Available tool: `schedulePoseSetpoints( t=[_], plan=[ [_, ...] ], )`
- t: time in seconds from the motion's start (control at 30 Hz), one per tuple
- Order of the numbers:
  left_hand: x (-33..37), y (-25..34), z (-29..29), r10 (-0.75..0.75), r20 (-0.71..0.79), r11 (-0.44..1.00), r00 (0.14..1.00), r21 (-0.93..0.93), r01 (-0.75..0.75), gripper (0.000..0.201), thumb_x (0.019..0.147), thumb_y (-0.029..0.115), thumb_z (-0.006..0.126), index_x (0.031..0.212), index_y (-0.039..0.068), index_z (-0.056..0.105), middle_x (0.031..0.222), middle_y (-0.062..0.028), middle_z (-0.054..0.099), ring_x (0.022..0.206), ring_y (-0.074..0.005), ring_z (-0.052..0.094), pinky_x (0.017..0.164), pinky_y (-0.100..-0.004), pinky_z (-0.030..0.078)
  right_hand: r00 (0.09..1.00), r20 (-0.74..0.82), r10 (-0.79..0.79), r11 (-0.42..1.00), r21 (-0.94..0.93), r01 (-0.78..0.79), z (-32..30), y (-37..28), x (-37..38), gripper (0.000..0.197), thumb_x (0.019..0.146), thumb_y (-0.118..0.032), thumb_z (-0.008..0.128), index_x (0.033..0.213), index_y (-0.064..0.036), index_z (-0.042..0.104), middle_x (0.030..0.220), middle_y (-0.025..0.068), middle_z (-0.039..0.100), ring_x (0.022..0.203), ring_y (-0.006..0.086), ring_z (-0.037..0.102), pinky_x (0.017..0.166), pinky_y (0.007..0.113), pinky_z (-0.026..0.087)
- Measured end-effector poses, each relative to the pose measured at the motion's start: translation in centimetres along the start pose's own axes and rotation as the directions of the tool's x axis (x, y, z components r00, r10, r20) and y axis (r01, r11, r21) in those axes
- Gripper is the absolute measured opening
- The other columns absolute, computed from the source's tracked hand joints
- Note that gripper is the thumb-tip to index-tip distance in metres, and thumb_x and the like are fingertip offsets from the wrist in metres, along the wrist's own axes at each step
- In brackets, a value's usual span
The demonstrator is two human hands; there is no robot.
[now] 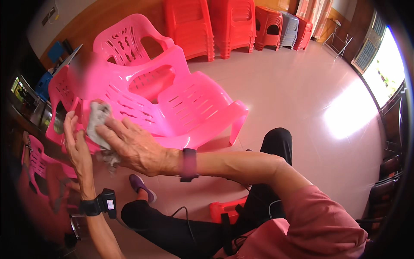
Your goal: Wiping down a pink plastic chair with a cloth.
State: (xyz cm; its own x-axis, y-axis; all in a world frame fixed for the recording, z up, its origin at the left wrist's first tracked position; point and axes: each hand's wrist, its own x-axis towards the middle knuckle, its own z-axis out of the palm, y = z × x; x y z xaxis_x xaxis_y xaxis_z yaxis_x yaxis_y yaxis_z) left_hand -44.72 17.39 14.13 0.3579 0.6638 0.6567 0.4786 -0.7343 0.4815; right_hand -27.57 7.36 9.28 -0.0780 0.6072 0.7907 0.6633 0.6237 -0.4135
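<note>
Far out to the left, below and left of the big pink armchair (211, 97), there's a slotted pink chair (38, 162)! In comes the left hand (79, 151), at the armchair's left side, fingers raised; whether its grip has hold of anything, I can't tell. Now the crumpled grey cloth (99, 123), by the armchair's backrest, and there's the right hand (140, 149) just left of the armchair's front edge, grip clenched on that cloth, a loose end dangling! Beyond the armchair, red chairs (187, 28) rise in stacks, then, further right, red stools (268, 28) and grey-blue stools (289, 28).
</note>
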Motion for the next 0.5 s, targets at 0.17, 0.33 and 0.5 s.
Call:
schedulePoseSetpoints(
  t=[0.17,0.33,0.5],
  plan=[
    [-1.5,4.1,-0.2,0.281,0.459,0.798,0.843,0.376,-0.47,0.056,0.068,-0.006,0.053,0.124,0.0,0.054,0.134,-0.0187,0.046,0.132,-0.0418,0.035,0.111,-0.051,0.031,0.943,0.323,0.076,0.956,-0.292,0.023,-4.5,5.8,-12.0,0.074,0.072,-0.019,0.073,0.136,-0.0027,0.039,0.124,0.0155,0.049,0.1,0.0301,0.051,0.081,0.043,0.041],
    [-1.9,4.7,1.1,0.306,0.499,0.746,0.81,0.402,-0.53,0.049,0.061,-0.008,0.053,0.109,-0.003,0.059,0.118,-0.0189,0.05,0.125,-0.043,0.039,0.111,-0.0563,0.029,0.862,0.481,0.161,0.85,-0.512,0.127,-12.6,6.2,-15.6,0.064,0.077,-0.022,0.069,0.136,-0.012,0.045,0.127,0.0102,0.048,0.101,0.0261,0.05,0.079,0.042,0.039],
    [-1.3,5.1,2.5,0.389,0.498,0.732,0.775,0.344,-0.588,0.038,0.059,-0.003,0.049,0.095,-0.005,0.059,0.097,-0.017,0.05,0.109,-0.0404,0.045,0.108,-0.0566,0.03,0.872,0.25,0.421,0.889,-0.303,-0.342,-14.2,3.1,-17.7,0.062,0.076,-0.018,0.074,0.131,-0.0112,0.047,0.118,0.0129,0.049,0.099,0.0339,0.056,0.076,0.044,0.053]
  ],
)
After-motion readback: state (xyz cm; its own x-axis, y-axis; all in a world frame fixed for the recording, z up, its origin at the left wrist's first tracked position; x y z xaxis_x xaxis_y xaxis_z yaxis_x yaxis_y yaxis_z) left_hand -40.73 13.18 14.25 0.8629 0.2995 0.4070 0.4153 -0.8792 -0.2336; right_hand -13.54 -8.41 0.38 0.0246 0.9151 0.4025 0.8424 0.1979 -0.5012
